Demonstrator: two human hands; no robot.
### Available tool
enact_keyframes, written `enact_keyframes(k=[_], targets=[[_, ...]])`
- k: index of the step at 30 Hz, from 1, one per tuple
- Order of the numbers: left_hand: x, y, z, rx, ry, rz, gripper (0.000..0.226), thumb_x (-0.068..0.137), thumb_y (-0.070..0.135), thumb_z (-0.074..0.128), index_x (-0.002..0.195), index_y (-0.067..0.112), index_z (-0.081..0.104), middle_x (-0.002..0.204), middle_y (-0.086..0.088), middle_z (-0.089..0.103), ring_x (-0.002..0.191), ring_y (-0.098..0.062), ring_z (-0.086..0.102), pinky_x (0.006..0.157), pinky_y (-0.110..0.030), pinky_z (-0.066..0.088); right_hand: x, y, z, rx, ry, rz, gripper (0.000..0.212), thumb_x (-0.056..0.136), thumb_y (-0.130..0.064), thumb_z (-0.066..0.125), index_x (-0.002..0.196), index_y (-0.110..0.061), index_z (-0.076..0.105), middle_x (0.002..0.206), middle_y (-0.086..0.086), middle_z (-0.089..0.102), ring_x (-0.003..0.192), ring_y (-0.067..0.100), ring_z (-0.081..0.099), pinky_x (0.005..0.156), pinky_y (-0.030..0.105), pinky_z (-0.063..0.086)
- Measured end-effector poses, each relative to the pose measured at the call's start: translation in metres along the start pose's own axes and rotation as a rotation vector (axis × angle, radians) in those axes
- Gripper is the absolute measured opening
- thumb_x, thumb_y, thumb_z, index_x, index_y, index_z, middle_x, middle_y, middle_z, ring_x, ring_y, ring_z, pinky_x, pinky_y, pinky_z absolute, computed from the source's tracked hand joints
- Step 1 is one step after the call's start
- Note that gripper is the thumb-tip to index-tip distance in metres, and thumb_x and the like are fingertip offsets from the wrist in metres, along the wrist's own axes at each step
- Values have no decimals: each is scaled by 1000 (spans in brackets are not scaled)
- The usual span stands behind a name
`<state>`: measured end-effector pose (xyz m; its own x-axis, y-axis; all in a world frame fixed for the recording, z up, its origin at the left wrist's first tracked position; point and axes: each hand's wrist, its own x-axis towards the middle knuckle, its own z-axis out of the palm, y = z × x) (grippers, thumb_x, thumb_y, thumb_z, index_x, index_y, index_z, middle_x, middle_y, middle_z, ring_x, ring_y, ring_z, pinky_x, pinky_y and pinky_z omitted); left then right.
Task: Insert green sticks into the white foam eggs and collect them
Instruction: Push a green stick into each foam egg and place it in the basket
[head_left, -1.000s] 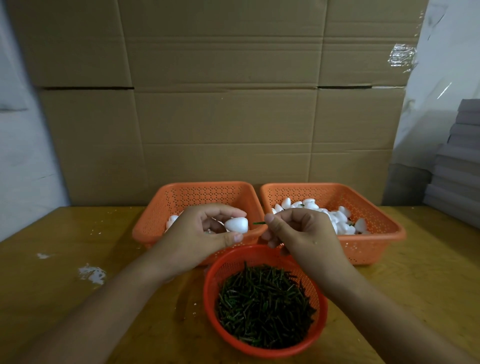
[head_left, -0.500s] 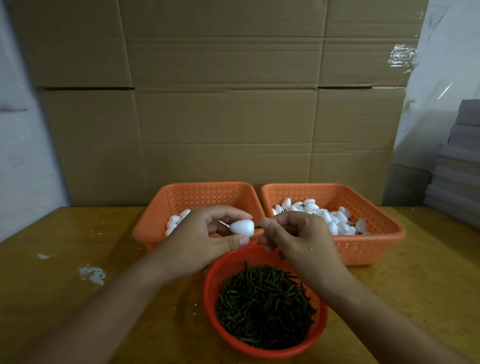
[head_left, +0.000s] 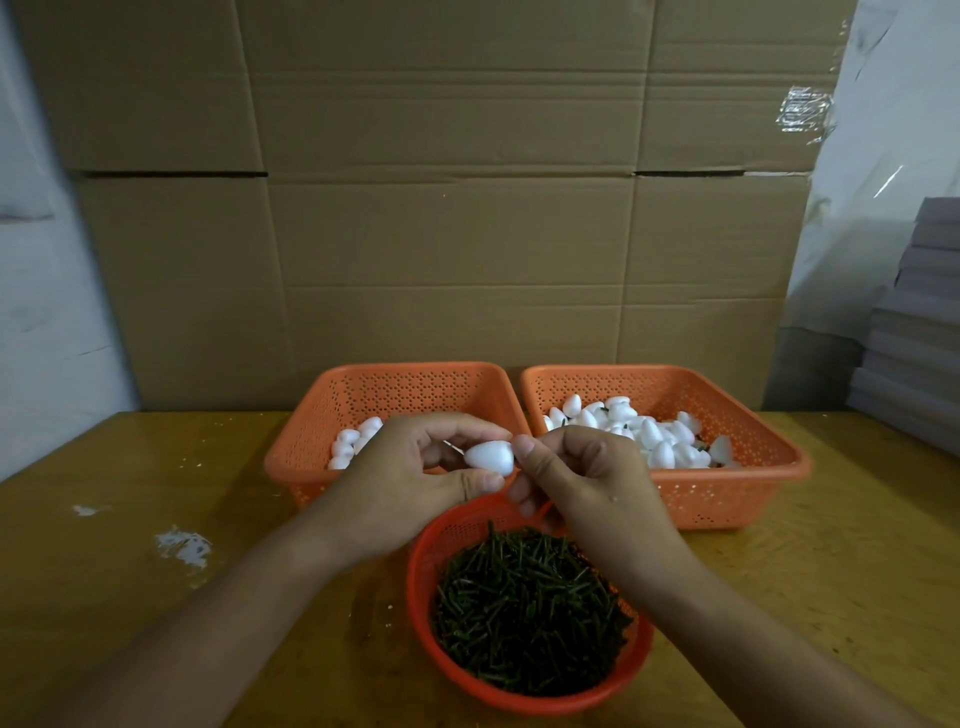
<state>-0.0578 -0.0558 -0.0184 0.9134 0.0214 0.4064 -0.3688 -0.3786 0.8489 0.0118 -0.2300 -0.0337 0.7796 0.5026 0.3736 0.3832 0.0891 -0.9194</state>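
Note:
My left hand (head_left: 405, 483) pinches a white foam egg (head_left: 488, 457) between thumb and fingers, above the near edge of the left orange basket (head_left: 311, 441). My right hand (head_left: 587, 478) is pressed against the egg's blunt end, thumb and forefinger pinched together; the green stick is hidden between them. A round orange basket (head_left: 431, 545) full of green sticks (head_left: 524, 608) sits just below both hands. Plain white eggs (head_left: 353, 441) lie in the left basket. The right orange basket (head_left: 753, 493) holds several eggs with sticks (head_left: 649, 431).
A wall of cardboard boxes (head_left: 441, 208) stands behind the baskets. Stacked grey sheets (head_left: 919, 322) rise at the right edge. White foam crumbs (head_left: 182, 545) lie on the wooden table (head_left: 130, 597) to the left.
The hands have come together: the green stick tip seen between egg and right fingers one second ago is out of sight, and the right fingers touch the egg.

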Motion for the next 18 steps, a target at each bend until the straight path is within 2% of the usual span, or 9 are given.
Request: enact_keyframes(k=[3, 6, 9, 12, 18], targets=[[1, -1, -4, 18, 1, -21, 34, 74, 28, 77, 108, 28, 74, 108, 5, 74, 103, -15, 70, 89, -21, 54, 1, -3, -1, 29, -39, 64, 27, 96, -25, 62, 83, -3, 70, 63, 1, 70, 54, 5, 62, 48, 18, 46], [0, -1, -8, 10, 33, -31, 35, 73, 27, 79, 107, 32, 74, 106, 3, 75, 100, -14, 71, 90, -27, 56, 1, -6, -3, 31, -84, 118, 17, 97, -18, 61, 92, -5, 71, 73, 2, 74, 61, 6, 66, 50, 18, 47], [1, -1, -8, -58, 53, -44, 36, 74, 24, 79, 108, 33, 74, 108, -1, 74, 95, -13, 72, 82, -27, 59, 0, -6, -3, 40, -115, 153, 12, 97, -13, 61, 98, -5, 71, 81, 4, 76, 67, 8, 68, 52, 18, 49], [1, -1, -6, -135, 70, -66, 42, 76, 20, 78, 116, 25, 69, 109, -3, 73, 88, -13, 70, 69, -23, 56, -1, -3, 0, 49, -146, 183, 10, 95, -13, 65, 93, -7, 72, 82, 4, 75, 69, 10, 67, 53, 19, 48], [2, -2, -4, -148, 91, -83, 41, 76, 24, 78, 116, 26, 68, 106, 1, 75, 87, -11, 71, 67, -22, 56, -3, -1, 4, 94, -112, 221, 11, 89, -19, 72, 80, -14, 73, 74, 0, 73, 67, 9, 66, 53, 17, 47]])
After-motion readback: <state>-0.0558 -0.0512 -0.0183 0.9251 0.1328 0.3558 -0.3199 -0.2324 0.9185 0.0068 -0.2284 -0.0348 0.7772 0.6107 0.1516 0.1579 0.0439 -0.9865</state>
